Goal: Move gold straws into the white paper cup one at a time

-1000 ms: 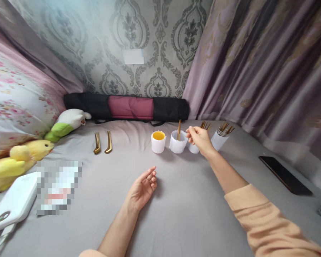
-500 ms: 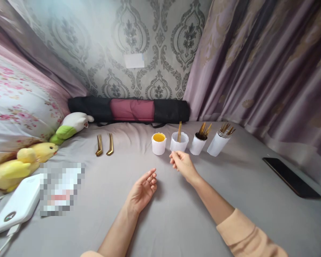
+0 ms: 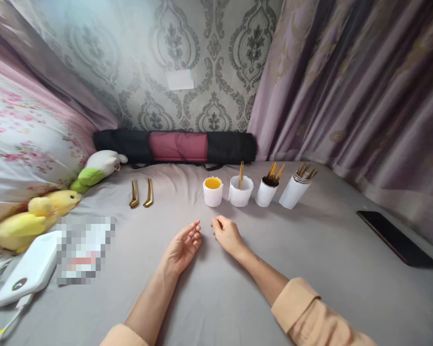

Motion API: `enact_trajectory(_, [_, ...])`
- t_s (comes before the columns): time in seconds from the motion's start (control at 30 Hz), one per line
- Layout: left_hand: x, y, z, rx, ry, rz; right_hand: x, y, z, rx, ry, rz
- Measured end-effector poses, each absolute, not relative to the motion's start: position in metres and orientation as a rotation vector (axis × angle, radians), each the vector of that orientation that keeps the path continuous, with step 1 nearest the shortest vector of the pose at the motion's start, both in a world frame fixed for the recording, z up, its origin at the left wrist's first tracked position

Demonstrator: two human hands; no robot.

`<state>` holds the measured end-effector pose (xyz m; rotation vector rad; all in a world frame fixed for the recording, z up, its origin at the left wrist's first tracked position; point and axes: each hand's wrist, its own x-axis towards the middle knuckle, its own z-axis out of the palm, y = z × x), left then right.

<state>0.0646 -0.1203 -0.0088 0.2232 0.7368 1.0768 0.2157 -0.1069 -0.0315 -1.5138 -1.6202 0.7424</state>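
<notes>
1. The yellow-lined cup (image 3: 212, 196) stands upright on the grey sheet (image 3: 252, 312).
2. In front of that cup and to its left, the left hand (image 3: 182, 247) lies palm partly up, fingers loosely bent and unclosed.
3. In front of it and slightly right, the right hand (image 3: 229, 235) has its fingers curled closed; one cannot tell whether they hold anything.
4. Just right of the cup is a wide white cup (image 3: 239, 197) with thin sticks (image 3: 241, 174) standing inside.
5. Farther right come a narrow white cup (image 3: 264, 194) and a white-wrapped jar (image 3: 293, 193), both holding sticks.
6. Well left of it lie two bent gold handles (image 3: 149, 193).
</notes>
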Motion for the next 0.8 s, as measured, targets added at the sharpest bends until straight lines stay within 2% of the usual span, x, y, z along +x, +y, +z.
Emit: enact_trajectory(0.8, [-0.006, -0.055, -0.005, 0.754, 1.403, 1.093, 0.216, -0.111, -0.031, -1.592, -1.701, 0.694])
